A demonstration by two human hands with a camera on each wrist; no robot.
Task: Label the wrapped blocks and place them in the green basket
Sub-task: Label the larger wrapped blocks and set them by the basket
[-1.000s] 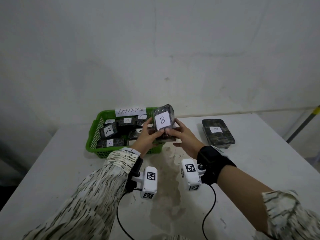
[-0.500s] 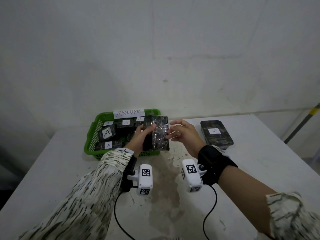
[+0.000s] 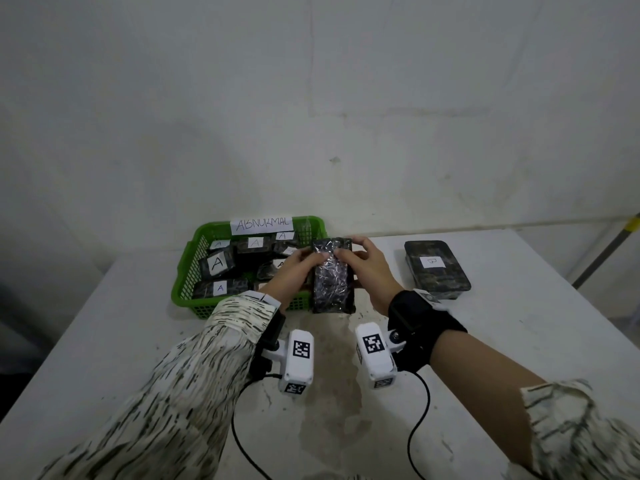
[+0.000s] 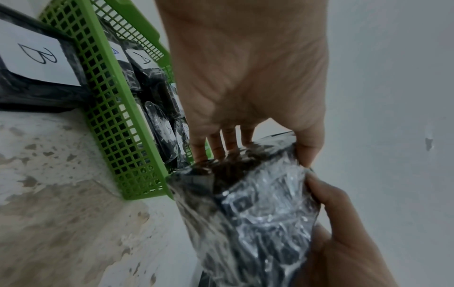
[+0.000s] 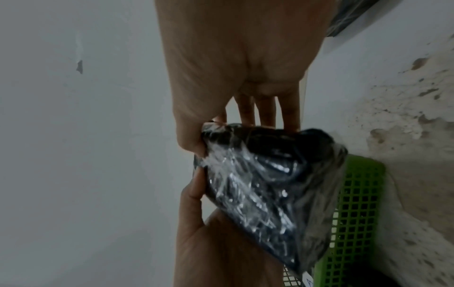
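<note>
Two hands hold one wrapped block (image 3: 333,275) at the green basket's (image 3: 189,271) right front corner. We note the left hand (image 3: 294,271) and right hand (image 3: 367,271) each in a clenched grip on it, plain side up. Labelled blocks (image 3: 218,265) fill the basket; another tray (image 3: 436,268) sits on the surface (image 3: 519,323).

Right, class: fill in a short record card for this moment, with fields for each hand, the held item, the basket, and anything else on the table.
left hand: grips the wrapped block from its left side
right hand: holds the block's right side, fingers over the far end
wrapped block: dark, in shiny film, no label showing on the upper face, beside the basket's right wall
green basket: holds blocks labelled A; sign reads ABNORMAL
other block: lies flat on the table, to the right, with a small label
</note>
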